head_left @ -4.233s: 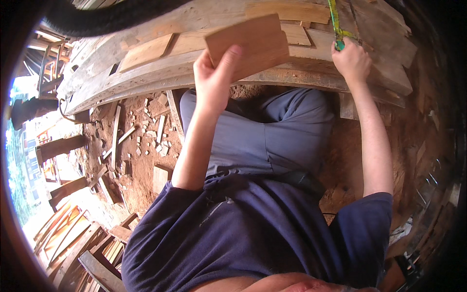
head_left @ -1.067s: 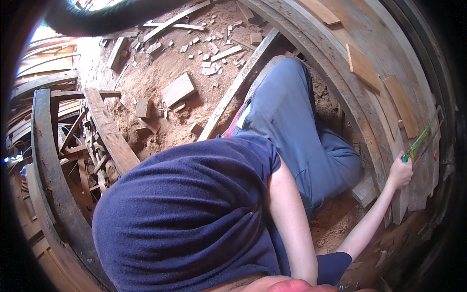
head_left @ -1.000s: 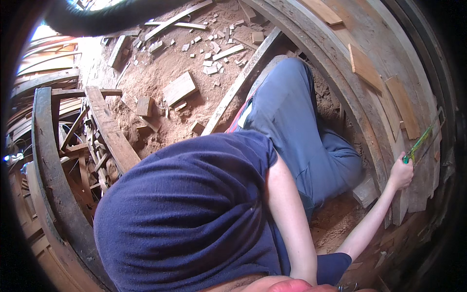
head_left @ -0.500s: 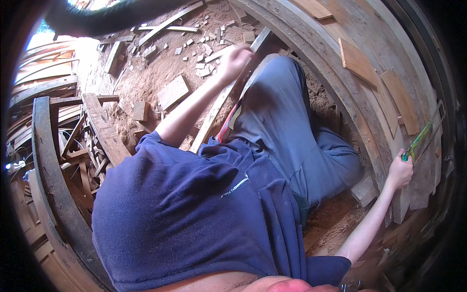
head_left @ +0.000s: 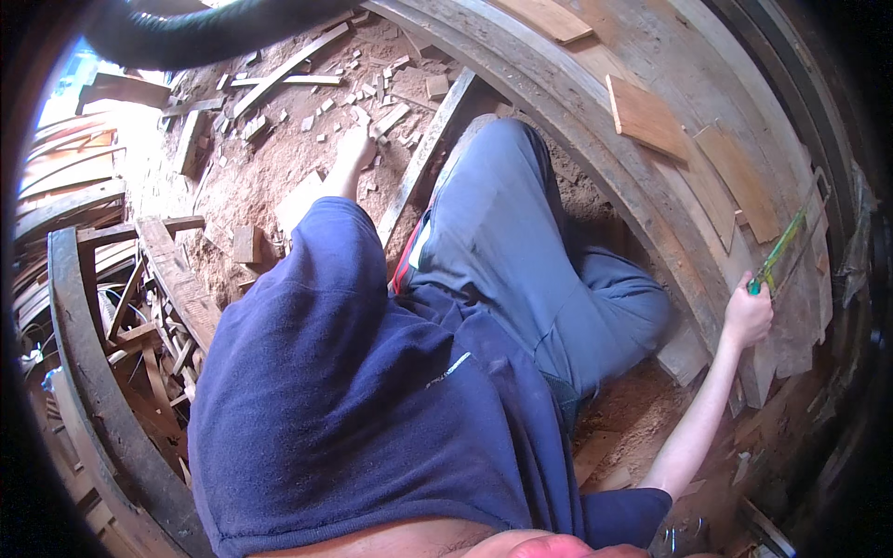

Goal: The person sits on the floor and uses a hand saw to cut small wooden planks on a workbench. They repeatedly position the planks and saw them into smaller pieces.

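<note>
My right hand (head_left: 747,313) is closed round the handle of a hacksaw (head_left: 781,246) with a green frame, held over the boards at the right. Its thin blade side lies toward the right rim. My left hand (head_left: 355,149) reaches down to the dusty ground among small wood offcuts (head_left: 391,118); its fingers are partly hidden and I cannot tell whether they grip anything. A long narrow wood strip (head_left: 423,167) lies between that hand and my bent leg.
Large curved timbers (head_left: 642,209) sweep along the right, bearing loose flat boards (head_left: 644,116). A wooden frame (head_left: 79,325) and a heap of scrap stand at the left. A wood block (head_left: 246,244) rests on the dirt. A dark curved tube (head_left: 195,37) crosses the top left.
My left hand has left the upper end of the wood strip and moved left, down to the offcuts. The right hand keeps the hacksaw in about the same place; the view has shifted slightly.
</note>
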`<state>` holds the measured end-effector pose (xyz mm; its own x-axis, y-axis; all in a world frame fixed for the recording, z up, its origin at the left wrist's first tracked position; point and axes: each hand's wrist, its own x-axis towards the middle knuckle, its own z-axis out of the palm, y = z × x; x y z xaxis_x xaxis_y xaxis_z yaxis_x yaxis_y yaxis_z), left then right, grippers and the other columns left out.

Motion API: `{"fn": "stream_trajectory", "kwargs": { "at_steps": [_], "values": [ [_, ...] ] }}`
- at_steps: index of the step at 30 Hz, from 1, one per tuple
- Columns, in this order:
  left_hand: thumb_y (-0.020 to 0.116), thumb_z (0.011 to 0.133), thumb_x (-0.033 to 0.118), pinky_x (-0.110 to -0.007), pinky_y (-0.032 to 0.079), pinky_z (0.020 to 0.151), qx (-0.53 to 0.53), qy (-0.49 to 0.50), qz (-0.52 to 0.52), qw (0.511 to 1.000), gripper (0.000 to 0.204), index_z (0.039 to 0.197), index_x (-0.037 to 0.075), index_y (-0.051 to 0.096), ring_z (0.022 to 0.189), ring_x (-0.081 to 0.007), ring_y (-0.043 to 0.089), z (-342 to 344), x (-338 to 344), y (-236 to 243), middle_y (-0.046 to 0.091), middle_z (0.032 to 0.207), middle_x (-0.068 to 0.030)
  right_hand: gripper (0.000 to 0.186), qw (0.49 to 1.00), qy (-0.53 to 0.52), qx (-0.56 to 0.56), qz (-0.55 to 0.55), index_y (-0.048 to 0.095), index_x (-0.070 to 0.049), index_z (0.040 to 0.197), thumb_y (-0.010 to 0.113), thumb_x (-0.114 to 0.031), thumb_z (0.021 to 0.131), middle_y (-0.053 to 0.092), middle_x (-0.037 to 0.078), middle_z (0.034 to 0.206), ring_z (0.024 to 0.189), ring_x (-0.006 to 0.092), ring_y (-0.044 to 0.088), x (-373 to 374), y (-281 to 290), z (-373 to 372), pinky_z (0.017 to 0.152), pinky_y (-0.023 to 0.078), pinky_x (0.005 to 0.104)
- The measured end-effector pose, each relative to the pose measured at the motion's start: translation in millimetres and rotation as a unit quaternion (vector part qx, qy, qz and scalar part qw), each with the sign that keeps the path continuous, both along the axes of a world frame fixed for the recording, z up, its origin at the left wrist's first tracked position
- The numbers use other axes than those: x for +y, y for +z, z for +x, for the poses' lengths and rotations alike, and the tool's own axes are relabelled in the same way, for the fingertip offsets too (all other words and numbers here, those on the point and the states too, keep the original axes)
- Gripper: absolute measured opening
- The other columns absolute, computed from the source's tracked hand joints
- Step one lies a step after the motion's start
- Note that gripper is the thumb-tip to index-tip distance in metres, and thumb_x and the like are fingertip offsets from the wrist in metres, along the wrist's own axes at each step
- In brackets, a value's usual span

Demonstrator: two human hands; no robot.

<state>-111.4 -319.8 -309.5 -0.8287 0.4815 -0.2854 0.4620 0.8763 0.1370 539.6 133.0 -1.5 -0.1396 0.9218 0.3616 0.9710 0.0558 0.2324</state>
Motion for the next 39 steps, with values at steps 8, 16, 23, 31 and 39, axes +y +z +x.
{"fn": "stream_trajectory", "kwargs": {
  "at_steps": [8, 16, 23, 31, 39],
  "values": [
    [0.067, 0.1, 0.035, -0.053, 0.056, 0.089, 0.088, 0.019, 0.058, 0.994, 0.036, 0.124, 0.009, 0.069, 0.102, -0.0395, 0.071, 24.6, 2.4, 17.6, 0.075, 0.105, -0.0198, 0.055, 1.0, 0.0, -0.007, -0.002, 0.08, -0.013, 0.116, 0.065, -0.061, 0.094, 0.079, 0.02, 0.099, 0.091, 0.0446, 0.075, -0.4, -0.5, 0.0, 0.077, 0.059, 0.0574],
    [0.055, 0.107, 0.027, -0.053, 0.055, 0.085, 0.243, -0.008, 0.224, 0.944, 0.041, 0.142, 0.005, 0.056, 0.101, -0.0423, 0.068, 50.1, 12.0, 42.5, 0.071, 0.112, -0.0261, 0.056, 1.0, 0.003, 0.001, -0.005, 0.08, -0.012, 0.116, 0.065, -0.061, 0.095, 0.078, 0.02, 0.101, 0.093, 0.0441, 0.075, -0.2, -0.3, 0.6, 0.078, 0.059, 0.0564],
    [0.054, 0.107, 0.031, -0.056, 0.049, 0.092, 0.257, 0.03, 0.147, 0.955, 0.033, 0.124, 0.003, 0.063, 0.109, -0.0435, 0.06, 74.7, 5.2, 38.6, 0.063, 0.114, -0.0258, 0.053, 1.0, 0.01, 0.003, 0.008, 0.08, -0.012, 0.11, 0.065, -0.06, 0.094, 0.078, 0.021, 0.097, 0.091, 0.0449, 0.075, -3.4, 1.2, -2.3, 0.076, 0.058, 0.0572],
    [0.064, 0.106, 0.019, -0.042, 0.052, 0.077, 0.225, 0.153, 0.432, 0.86, 0.018, 0.117, 0.005, 0.065, 0.083, -0.0269, 0.064, 105.8, 55.2, 136.2, 0.067, 0.094, -0.0138, 0.044, 0.999, 0.036, 0.02, 0.026, 0.076, -0.01, 0.088, 0.069, -0.054, 0.093, 0.076, 0.021, 0.083, 0.08, 0.0456, 0.074, -6.2, 2.5, -5.4, 0.07, 0.057, 0.0578],
    [0.079, 0.098, 0.01, -0.021, 0.051, 0.067, 0.035, -0.006, 0.611, 0.791, 0.023, 0.104, 0.003, 0.058, 0.077, -0.0072, 0.065, 180.7, 133.8, 285.3, 0.074, 0.093, -0.0104, 0.038, 0.999, 0.033, 0.038, 0.019, 0.076, -0.011, 0.088, 0.07, -0.049, 0.091, 0.075, 0.021, 0.083, 0.082, 0.0444, 0.075, -13.2, 7.9, -11.4, 0.07, 0.058, 0.0562]
  ]
}}
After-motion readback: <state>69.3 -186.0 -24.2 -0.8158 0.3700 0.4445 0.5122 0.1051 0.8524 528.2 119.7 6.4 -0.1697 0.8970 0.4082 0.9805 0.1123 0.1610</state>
